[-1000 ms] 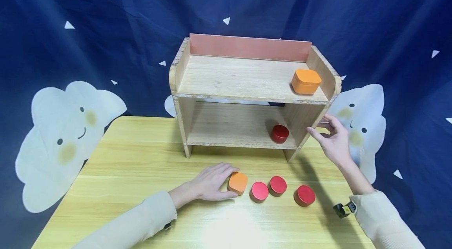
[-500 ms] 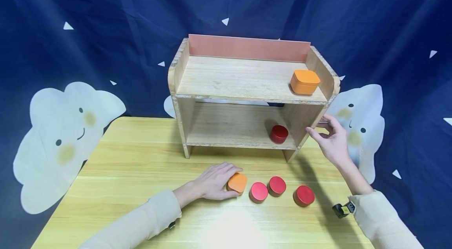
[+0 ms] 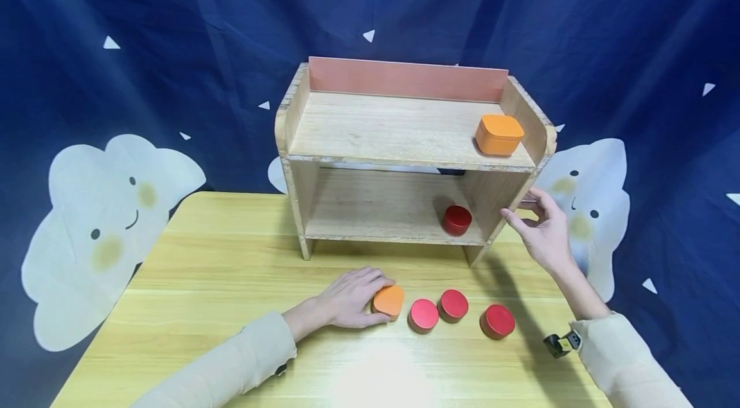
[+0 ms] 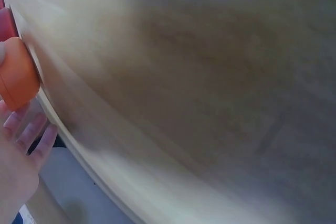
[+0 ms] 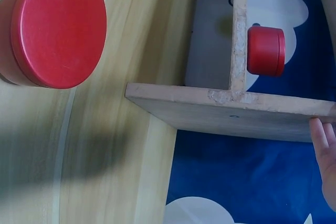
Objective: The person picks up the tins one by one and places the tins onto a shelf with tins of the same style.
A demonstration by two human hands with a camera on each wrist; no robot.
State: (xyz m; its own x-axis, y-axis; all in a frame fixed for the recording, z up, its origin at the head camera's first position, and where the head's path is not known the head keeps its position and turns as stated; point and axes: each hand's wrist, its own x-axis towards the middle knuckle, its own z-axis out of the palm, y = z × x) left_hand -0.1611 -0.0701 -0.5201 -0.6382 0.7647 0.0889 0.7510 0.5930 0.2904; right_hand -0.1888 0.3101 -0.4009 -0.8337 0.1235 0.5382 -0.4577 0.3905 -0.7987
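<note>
My left hand [image 3: 354,300] holds an orange rounded-square tin [image 3: 388,301] on the table, with thumb and fingers on opposite sides of it. In the left wrist view the same orange tin [image 4: 20,74] is partly cut off at the left edge. My right hand [image 3: 546,231] touches the outer right side of a small two-tier wooden shelf [image 3: 370,128], the thumb at the front edge. Some right fingertips are hidden behind the side panel. Another orange tin [image 3: 500,135] stands at the top tier's right end. Below it, a red round tin [image 3: 457,220] sits on the lower tier.
Three red round tins stand on the table right of my left hand: one nearest [image 3: 424,316], one in the middle [image 3: 453,305], one farther right [image 3: 497,321]. A blue curtain [image 3: 231,42] with clouds hangs behind the wooden table [image 3: 231,234].
My left hand has shifted very slightly right around the orange tin, its sleeve moving with it. My right hand stays against the shelf, and the tins keep their places.
</note>
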